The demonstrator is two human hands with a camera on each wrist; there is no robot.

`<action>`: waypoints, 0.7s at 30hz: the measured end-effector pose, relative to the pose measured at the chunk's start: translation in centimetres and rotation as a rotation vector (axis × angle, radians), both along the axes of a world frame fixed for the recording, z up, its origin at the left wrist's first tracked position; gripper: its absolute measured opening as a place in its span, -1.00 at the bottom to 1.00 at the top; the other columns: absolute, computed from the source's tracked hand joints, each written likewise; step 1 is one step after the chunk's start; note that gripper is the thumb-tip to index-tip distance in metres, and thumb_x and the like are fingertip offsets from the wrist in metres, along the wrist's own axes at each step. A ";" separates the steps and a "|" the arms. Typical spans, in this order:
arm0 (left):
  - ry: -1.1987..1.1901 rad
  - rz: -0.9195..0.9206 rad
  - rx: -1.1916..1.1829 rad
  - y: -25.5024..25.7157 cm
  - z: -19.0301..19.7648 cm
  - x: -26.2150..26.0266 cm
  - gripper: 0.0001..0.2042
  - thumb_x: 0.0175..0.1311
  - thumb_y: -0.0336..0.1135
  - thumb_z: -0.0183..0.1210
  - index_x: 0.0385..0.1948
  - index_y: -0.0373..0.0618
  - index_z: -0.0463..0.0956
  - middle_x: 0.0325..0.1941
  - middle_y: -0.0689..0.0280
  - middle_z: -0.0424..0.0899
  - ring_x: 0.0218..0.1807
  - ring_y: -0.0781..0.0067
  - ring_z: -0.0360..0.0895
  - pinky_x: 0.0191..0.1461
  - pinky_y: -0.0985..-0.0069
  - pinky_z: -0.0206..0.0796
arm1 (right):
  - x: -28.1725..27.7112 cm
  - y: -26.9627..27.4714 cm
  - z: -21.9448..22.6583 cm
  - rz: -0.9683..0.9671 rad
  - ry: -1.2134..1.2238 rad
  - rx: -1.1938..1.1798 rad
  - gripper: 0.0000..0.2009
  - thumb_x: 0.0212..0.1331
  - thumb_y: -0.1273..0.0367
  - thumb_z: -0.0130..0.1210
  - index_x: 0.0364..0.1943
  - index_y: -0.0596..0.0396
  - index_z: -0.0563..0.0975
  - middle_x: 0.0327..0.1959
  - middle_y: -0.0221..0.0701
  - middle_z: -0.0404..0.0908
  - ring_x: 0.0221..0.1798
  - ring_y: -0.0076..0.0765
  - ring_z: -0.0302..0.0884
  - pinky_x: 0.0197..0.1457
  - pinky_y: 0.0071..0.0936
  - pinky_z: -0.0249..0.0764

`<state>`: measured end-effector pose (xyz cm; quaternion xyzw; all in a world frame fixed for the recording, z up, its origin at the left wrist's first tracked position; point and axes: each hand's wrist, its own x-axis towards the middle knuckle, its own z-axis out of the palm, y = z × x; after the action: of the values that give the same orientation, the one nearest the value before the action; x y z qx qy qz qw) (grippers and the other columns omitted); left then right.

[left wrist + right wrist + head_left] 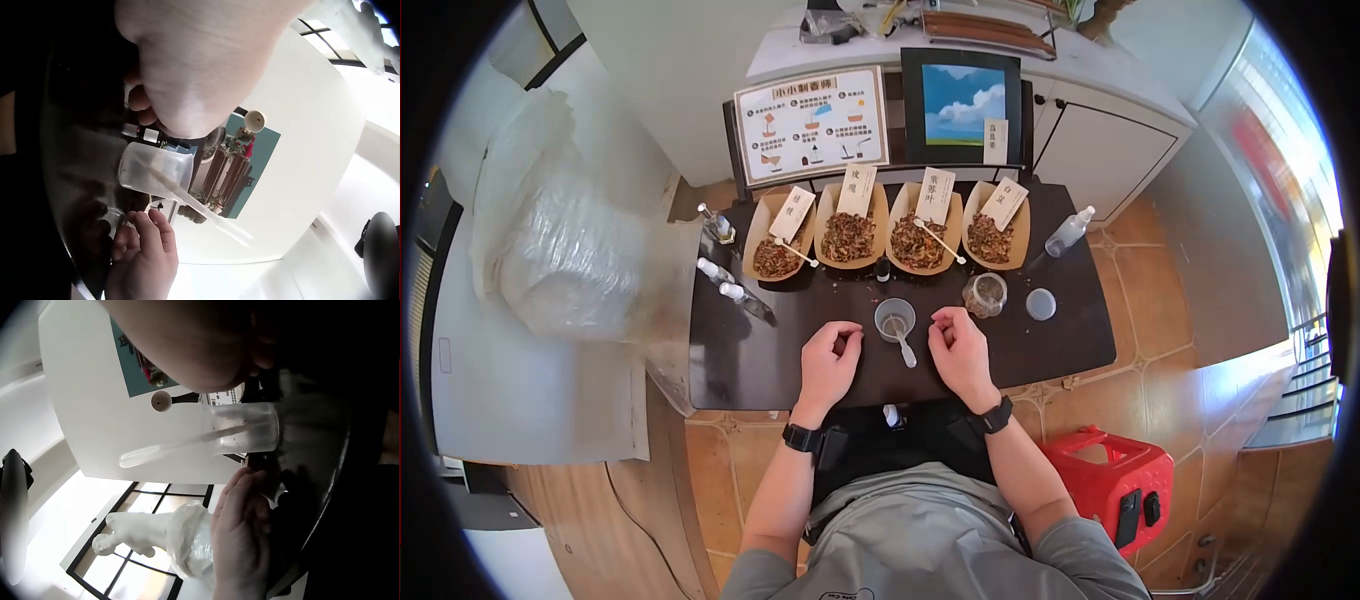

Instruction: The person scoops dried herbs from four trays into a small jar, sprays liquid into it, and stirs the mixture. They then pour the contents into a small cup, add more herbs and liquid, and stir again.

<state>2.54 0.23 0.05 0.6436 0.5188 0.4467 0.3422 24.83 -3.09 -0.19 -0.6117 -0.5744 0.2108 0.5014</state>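
Note:
A translucent plastic cup (pixel 883 322) stands on the dark table between the hands. A slim translucent plastic stick with a wider outer end (pixel 909 356) leans in it and sticks out over the rim toward the person; the right wrist view shows this stick (pixel 147 455) too. To the left of the cup, my left hand (pixel 830 362) rests at the table with loosely curled fingers, holding nothing. My right hand (pixel 963 352) lies likewise on the cup's other side, also holding nothing. In the left wrist view both hands flank the cup (pixel 134 172) without gripping it.
Several paper trays (pixel 757 262) of dried plant bits with labelled cards line the back. A small dark bottle (pixel 883 270), an uncapped jar (pixel 984 296) and a round lid (pixel 1041 304) lie nearer. Spray bottles (pixel 745 300) stand left, another bottle (pixel 1068 232) right. A red stool (pixel 1105 480) is beside the person.

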 end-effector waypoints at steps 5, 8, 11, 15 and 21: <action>0.014 0.008 -0.016 -0.2 -0.2 0.0 -0.91 0.33 -0.48 0.33 -0.19 -0.17 0.71 -0.39 0.31 0.70 -0.51 0.59 0.48 -0.38 0.56 0.35 | 0.1 -0.2 0.5 0.014 0.002 -0.035 -0.78 0.24 0.57 0.24 -0.05 0.13 0.56 -0.37 -0.36 0.64 -0.49 -0.40 0.56 -0.35 -0.43 0.53; 0.031 0.011 -0.003 -0.2 0.3 0.2 -0.92 0.32 -0.49 0.33 -0.20 -0.17 0.70 -0.39 0.28 0.69 -0.53 0.54 0.49 -0.39 0.53 0.35 | 0.0 -0.2 0.3 0.009 -0.004 -0.030 -0.77 0.24 0.57 0.25 -0.05 0.13 0.57 -0.37 -0.35 0.63 -0.49 -0.39 0.56 -0.37 -0.43 0.52; 0.040 0.014 -0.033 0.5 0.6 0.2 -0.91 0.32 -0.52 0.32 -0.20 -0.19 0.69 -0.33 0.26 0.71 -0.52 0.56 0.49 -0.39 0.54 0.36 | -0.1 0.6 0.6 -0.001 -0.050 -0.038 -0.78 0.22 0.57 0.26 -0.07 0.13 0.58 -0.37 -0.36 0.62 -0.50 -0.37 0.58 -0.38 -0.41 0.52; 0.040 0.002 -0.030 0.3 1.4 0.5 -0.90 0.32 -0.54 0.31 -0.19 -0.20 0.69 -0.29 0.26 0.74 -0.52 0.57 0.50 -0.40 0.58 0.36 | -0.1 0.0 0.8 0.025 -0.074 -0.040 -0.78 0.20 0.58 0.27 -0.08 0.13 0.59 -0.36 -0.36 0.61 -0.51 -0.38 0.58 -0.41 -0.43 0.51; 0.036 0.014 -0.035 0.4 1.2 0.5 -0.91 0.33 -0.56 0.30 -0.19 -0.21 0.70 -0.30 0.32 0.76 -0.48 0.69 0.48 -0.39 0.65 0.31 | -0.2 0.1 1.1 0.040 -0.093 -0.015 -0.79 0.20 0.59 0.27 -0.10 0.13 0.59 -0.37 -0.36 0.61 -0.53 -0.38 0.55 -0.43 -0.42 0.50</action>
<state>3.04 0.64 1.21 0.6419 0.5369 0.4283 0.3410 24.66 -2.97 0.90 -0.6129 -0.6077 0.1965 0.4652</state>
